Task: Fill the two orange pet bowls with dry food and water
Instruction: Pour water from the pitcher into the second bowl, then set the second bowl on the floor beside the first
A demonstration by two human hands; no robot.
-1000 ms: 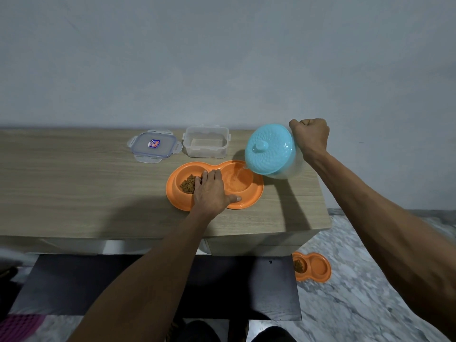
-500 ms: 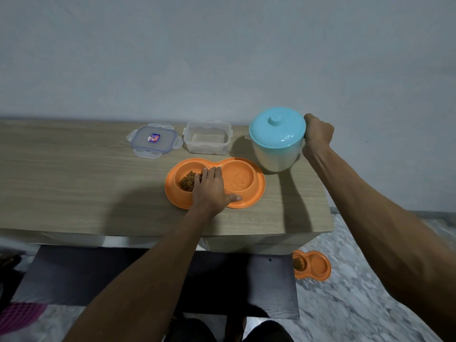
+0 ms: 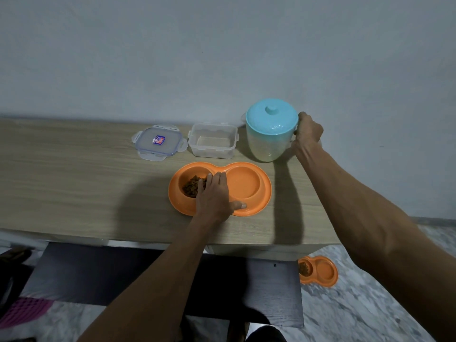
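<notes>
The right hand (image 3: 308, 132) is wrapped around the handle of the lidded water jug (image 3: 271, 130), upright on the table (image 3: 74, 183). The left hand (image 3: 216, 196), fingers together, presses flat on the orange double bowl (image 3: 246, 186); kibble (image 3: 192, 187) lies under its fingertips. Releasing the jug gently, well clear of the bowl, seems wise. Two double bowls show, the second (image 3: 320, 271) on the floor; one empty container (image 3: 212, 140), one loose lid (image 3: 158, 141).
</notes>
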